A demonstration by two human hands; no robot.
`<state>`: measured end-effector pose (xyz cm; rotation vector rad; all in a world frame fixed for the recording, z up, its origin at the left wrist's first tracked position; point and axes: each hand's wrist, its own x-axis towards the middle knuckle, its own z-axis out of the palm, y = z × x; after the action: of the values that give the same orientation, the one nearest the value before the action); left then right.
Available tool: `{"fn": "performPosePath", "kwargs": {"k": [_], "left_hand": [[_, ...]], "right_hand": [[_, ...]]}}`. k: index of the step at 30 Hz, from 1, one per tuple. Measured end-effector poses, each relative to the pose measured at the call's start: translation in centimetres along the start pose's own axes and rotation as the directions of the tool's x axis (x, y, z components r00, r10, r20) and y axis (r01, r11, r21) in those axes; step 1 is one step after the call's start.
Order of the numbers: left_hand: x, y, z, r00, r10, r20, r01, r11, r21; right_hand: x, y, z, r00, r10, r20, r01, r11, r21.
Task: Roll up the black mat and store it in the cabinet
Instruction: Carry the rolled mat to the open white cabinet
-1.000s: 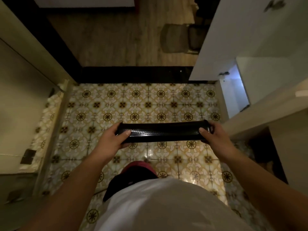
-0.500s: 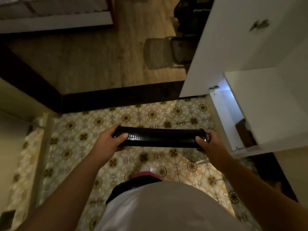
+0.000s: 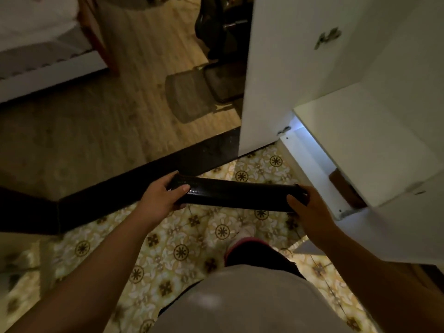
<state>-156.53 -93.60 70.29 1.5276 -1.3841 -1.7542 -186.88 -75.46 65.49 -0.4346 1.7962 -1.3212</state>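
The black mat (image 3: 236,195) is rolled into a tight tube and held level above the patterned tile floor. My left hand (image 3: 159,199) grips its left end, thumb on top. My right hand (image 3: 310,207) grips its right end. The white cabinet (image 3: 360,150) stands just to the right, its door (image 3: 276,75) swung open toward me. The lit inside of the cabinet (image 3: 310,162) shows below a white shelf, with a brown object (image 3: 343,186) deep in it. The mat's right end is close to the cabinet opening, still outside it.
A black threshold strip (image 3: 144,179) separates the tiles from a wooden floor (image 3: 84,131). A grey floor mat (image 3: 187,97) lies beyond the door. A bed edge (image 3: 43,61) is at the top left. My own legs and shirt fill the bottom centre.
The view has swung right and forward toward the cabinet. Both hands still hold the rolled mat, now tilted slightly and nearer the open cabinet.
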Motion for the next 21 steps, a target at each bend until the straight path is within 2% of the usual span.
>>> {"fn": "performPosePath", "kwargs": {"k": [7, 12, 15, 21], "left_hand": [[8.7, 6.6, 5.9, 0.992, -0.027, 0.123, 0.013, 0.994, 0.111], [13.2, 11.6, 10.9, 0.975, 0.010, 0.224, -0.051, 0.983, 0.178], [15.2, 13.7, 14.1, 0.945, 0.043, 0.323, -0.119, 0.968, 0.219], [19.7, 15.9, 19.8, 0.870, 0.041, 0.492, -0.200, 0.940, 0.275]], "right_hand": [[7.1, -1.9, -3.4, 0.995, 0.058, -0.084, -0.048, 0.992, 0.120], [10.1, -3.5, -5.7, 0.983, 0.060, -0.172, -0.029, 0.984, 0.177], [11.4, -3.9, -7.5, 0.966, 0.073, -0.247, -0.030, 0.985, 0.171], [12.0, -4.0, -10.4, 0.903, 0.123, -0.411, 0.009, 0.952, 0.305]]}}
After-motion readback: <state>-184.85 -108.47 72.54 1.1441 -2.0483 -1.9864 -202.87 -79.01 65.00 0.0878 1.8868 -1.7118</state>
